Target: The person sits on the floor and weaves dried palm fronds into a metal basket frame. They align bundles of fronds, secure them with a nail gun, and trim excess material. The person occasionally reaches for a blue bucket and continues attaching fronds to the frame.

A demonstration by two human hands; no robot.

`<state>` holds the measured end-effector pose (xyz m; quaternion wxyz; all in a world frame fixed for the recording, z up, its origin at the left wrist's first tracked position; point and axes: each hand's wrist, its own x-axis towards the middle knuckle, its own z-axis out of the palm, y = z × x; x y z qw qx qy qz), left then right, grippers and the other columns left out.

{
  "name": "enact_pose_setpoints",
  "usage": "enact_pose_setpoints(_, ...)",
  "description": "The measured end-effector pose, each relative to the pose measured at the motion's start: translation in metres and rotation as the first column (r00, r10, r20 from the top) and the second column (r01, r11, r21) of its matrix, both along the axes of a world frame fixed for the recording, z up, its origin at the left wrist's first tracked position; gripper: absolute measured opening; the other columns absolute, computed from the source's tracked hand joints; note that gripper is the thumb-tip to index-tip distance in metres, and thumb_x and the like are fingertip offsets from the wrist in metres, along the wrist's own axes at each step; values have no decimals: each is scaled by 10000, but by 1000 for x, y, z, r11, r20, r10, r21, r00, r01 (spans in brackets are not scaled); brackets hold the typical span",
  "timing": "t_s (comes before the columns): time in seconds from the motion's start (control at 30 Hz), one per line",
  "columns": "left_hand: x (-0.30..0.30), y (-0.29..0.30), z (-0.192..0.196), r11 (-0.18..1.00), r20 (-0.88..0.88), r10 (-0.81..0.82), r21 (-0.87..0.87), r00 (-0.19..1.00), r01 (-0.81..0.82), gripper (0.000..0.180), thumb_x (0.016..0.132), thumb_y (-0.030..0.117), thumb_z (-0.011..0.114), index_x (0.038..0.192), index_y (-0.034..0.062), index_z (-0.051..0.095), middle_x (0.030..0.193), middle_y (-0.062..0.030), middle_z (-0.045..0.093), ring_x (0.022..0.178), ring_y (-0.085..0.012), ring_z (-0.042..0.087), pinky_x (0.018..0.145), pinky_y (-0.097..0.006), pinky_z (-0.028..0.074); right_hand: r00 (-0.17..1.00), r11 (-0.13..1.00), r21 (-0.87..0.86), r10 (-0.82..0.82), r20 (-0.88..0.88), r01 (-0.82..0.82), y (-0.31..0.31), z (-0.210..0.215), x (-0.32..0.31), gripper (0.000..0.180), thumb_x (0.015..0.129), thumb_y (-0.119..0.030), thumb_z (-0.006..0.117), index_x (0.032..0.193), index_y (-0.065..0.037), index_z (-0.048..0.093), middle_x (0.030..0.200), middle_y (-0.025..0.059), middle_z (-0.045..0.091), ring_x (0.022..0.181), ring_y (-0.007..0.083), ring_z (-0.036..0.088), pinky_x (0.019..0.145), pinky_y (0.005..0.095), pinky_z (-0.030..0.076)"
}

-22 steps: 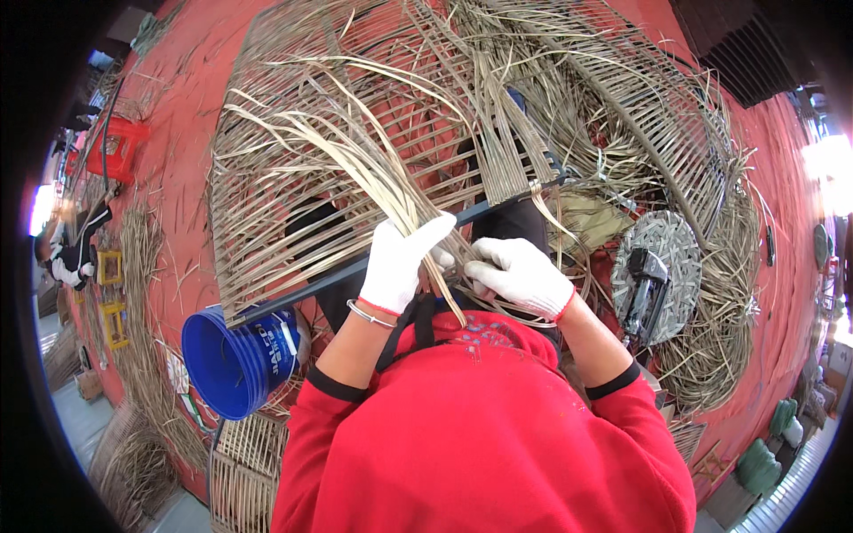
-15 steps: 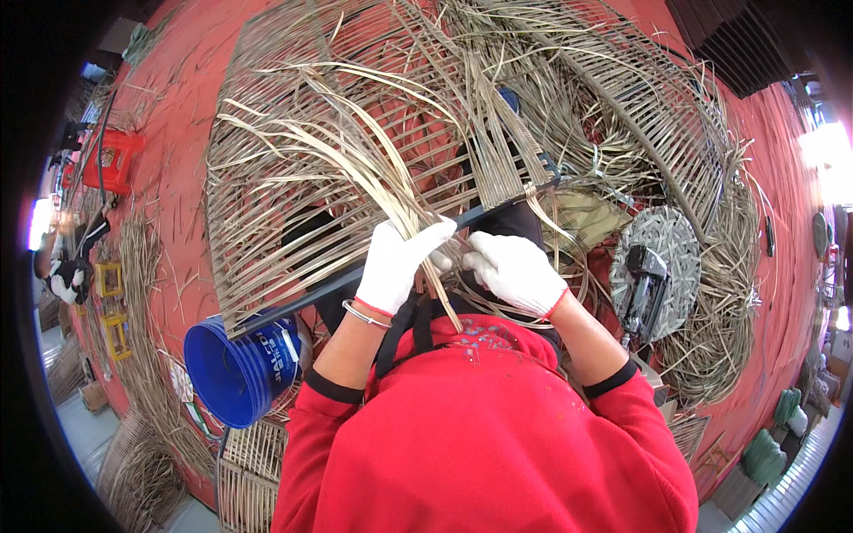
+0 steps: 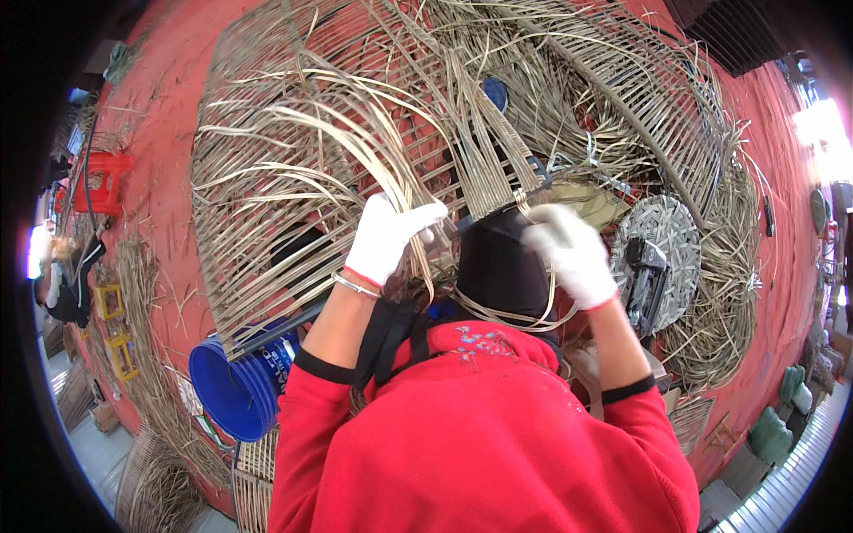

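Observation:
A large half-woven rattan frame (image 3: 293,178) with loose pale strands lies over my lap on a red floor. My left hand (image 3: 386,238), in a white glove, grips a bundle of rattan strands (image 3: 418,191) against the frame's dark metal rod (image 3: 484,218). My right hand (image 3: 573,253), also gloved, pinches a thin strand (image 3: 533,311) that loops down below it. The hands are apart, with a dark cloth (image 3: 498,266) between them.
A blue bucket (image 3: 235,386) lies on its side at lower left. A round woven disc with a dark tool (image 3: 653,258) on it sits at right. Another woven frame (image 3: 640,98) lies behind. A red crate (image 3: 102,182) and yellow frames (image 3: 111,302) stand far left.
My hands were close together at the rod; now they have moved apart, the right hand drawing a strand out to the right. The view has shifted slightly.

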<state>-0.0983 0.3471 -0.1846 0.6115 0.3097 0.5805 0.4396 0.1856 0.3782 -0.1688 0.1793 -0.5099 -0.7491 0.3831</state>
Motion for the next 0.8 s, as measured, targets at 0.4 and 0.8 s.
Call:
enact_pose_setpoints(0.4, 7, 39, -22, 955, -481, -293, -194, 826, 225, 458, 686, 390, 870, 554, 16, 640, 485, -62, 586, 424, -143, 572, 458, -289, 448, 469, 689, 219, -658, 590, 691, -52, -134, 273, 880, 802, -496, 715, 1484, -65, 364, 1251, 285, 601, 1115, 402, 619, 963, 465, 480)
enact_pose_setpoints(0.8, 19, 28, -36, 989, -413, -136, -113, 901, 97, 365, 728, 309, 853, 717, -2, 662, 565, -62, 618, 485, -133, 599, 489, -289, 477, 335, 608, 196, -645, 687, 769, -66, -165, 253, 902, 682, -186, 706, 1496, -75, 333, 1252, 261, 621, 1144, 382, 620, 955, 430, 493)
